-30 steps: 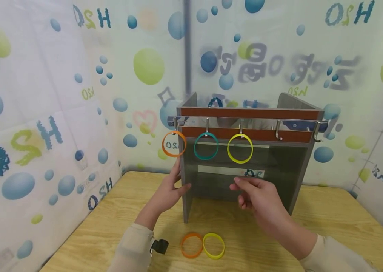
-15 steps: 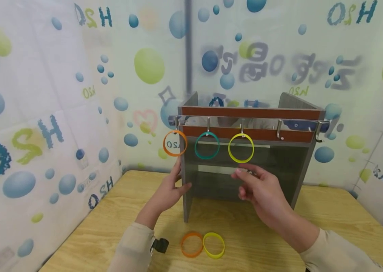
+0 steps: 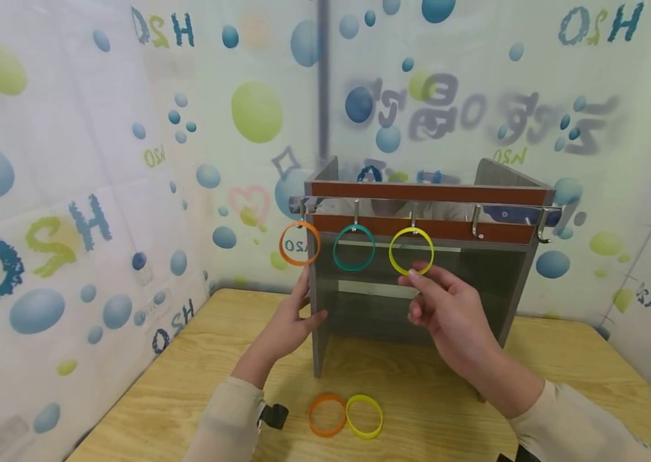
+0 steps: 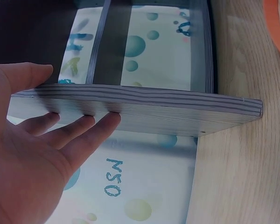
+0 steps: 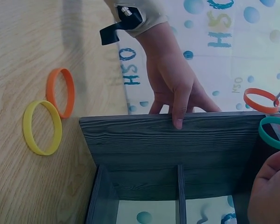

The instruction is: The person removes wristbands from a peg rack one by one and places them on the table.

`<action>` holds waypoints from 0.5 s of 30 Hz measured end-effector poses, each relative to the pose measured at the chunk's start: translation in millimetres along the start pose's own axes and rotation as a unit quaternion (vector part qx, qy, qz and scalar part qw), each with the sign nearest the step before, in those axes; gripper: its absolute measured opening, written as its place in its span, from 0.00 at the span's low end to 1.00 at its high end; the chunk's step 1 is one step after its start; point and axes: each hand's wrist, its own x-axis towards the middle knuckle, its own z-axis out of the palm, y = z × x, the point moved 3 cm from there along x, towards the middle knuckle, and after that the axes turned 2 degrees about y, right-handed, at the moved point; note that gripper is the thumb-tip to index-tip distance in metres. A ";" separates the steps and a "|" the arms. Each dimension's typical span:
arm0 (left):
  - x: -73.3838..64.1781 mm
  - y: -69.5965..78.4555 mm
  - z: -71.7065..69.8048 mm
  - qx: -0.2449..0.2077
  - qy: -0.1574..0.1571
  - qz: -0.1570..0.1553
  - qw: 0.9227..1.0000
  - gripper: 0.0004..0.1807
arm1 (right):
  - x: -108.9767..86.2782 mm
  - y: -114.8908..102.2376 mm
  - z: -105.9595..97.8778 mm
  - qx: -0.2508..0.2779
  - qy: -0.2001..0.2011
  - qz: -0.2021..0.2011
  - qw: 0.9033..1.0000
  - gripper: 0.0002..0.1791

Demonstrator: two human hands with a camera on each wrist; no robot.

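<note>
My left hand (image 3: 287, 326) grips the left side panel of a grey wooden shelf unit (image 3: 318, 321); in the left wrist view the thumb lies on the inner face and the fingers on the outer. A yellow silicone wristband (image 3: 391, 258) hangs from the middle hook of the metal hook rail (image 3: 452, 212). At its lower edge my right hand (image 3: 458, 317) pinches it between thumb and forefinger. To its left hang a teal wristband (image 3: 354, 269) and an orange wristband (image 3: 299, 264), each on its own hook. The right wrist view cuts off most of the right hand.
Another orange wristband (image 3: 311, 420) and another yellow wristband (image 3: 381, 420) lie side by side on the wooden table (image 3: 186, 372), in front of the unit. Two hooks at the rail's right end bear no band. Patterned sheets (image 3: 256, 58) close in the back and sides.
My right hand has risen from below the hanging yellow wristband to its lower edge and taken hold there. The left hand has stayed on the side panel.
</note>
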 end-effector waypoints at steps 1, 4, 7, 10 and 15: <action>-0.1 -0.4 -0.3 -0.001 0.000 0.000 1.000 0.55 | 0.3 0.0 0.1 -0.001 0.000 0.001 1.000 0.24; -0.2 -1.6 -1.1 -0.002 0.001 0.000 1.000 0.55 | 1.4 0.6 0.0 -0.001 0.004 0.006 1.000 0.23; 0.4 -1.8 -1.1 -0.001 0.002 0.002 1.000 0.55 | 2.1 2.0 -1.4 0.000 0.009 0.010 1.000 0.22; 0.8 -1.4 -0.6 0.002 0.002 0.002 1.000 0.55 | 2.0 3.7 -3.1 0.002 0.017 0.008 1.000 0.22; 0.8 -0.2 0.4 0.000 0.002 0.002 1.000 0.55 | 1.7 4.8 -4.8 0.016 0.023 -0.008 1.000 0.22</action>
